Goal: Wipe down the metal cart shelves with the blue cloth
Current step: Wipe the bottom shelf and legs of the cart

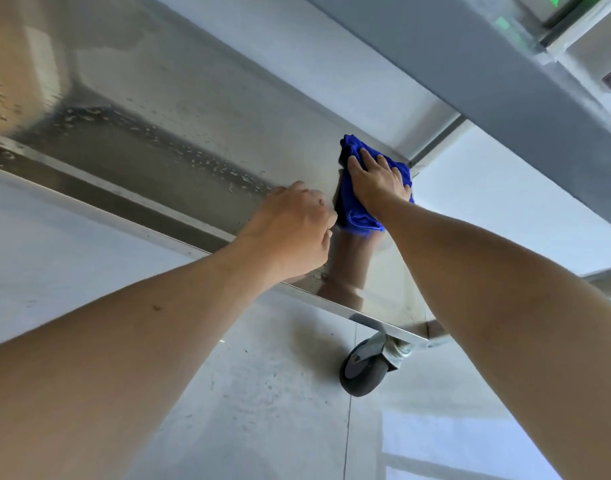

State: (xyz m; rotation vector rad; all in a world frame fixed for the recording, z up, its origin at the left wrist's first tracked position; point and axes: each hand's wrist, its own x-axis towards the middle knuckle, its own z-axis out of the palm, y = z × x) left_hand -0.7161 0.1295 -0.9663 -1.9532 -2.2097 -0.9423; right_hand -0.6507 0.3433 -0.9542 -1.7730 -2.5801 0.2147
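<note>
The low metal cart shelf point(179, 147) runs slantwise across the view, shiny, with water drops along a streak at its middle. A folded blue cloth point(352, 213) lies on the shelf near its far right corner. My right hand point(378, 181) presses flat on the cloth, fingers spread over it. My left hand point(290, 230) rests on the shelf's near rim just left of the cloth, fingers curled under; whether it grips the rim is hidden.
An upper shelf point(487, 64) of the cart overhangs at the top right, with an upright post point(435, 140) at the far corner. A grey caster wheel point(364, 370) stands under the near corner on the pale tiled floor point(262, 393).
</note>
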